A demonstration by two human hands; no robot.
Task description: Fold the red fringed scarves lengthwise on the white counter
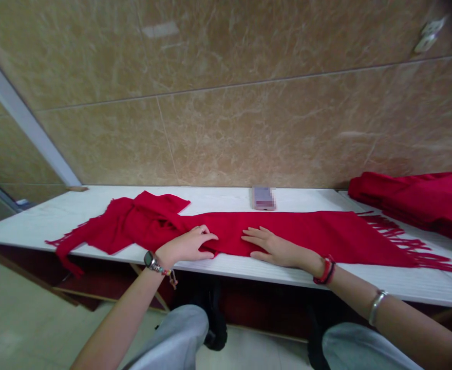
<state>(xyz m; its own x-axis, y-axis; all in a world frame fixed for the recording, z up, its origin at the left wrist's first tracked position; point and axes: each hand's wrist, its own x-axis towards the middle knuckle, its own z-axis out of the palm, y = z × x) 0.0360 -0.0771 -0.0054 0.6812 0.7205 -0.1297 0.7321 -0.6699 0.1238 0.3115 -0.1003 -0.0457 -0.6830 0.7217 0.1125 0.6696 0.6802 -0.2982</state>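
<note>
A red fringed scarf lies lengthwise along the white tabletop. Its right part is smooth and flat, with the fringe spread out at that end. On the left the cloth is bunched and twisted, and some fringe hangs over the front edge. My left hand rests on the scarf where the flat part meets the bunched part, thumb and forefinger apart; its other fingers are partly hidden. Palm down, my right hand lies on the flat cloth with its fingers stretched out.
A phone-like flat object, partly blurred out, lies behind the scarf near the wall. More folded red cloth is piled at the right. The white tabletop meets a tan marbled wall. Below it are open shelves, and my knees are close to the front edge.
</note>
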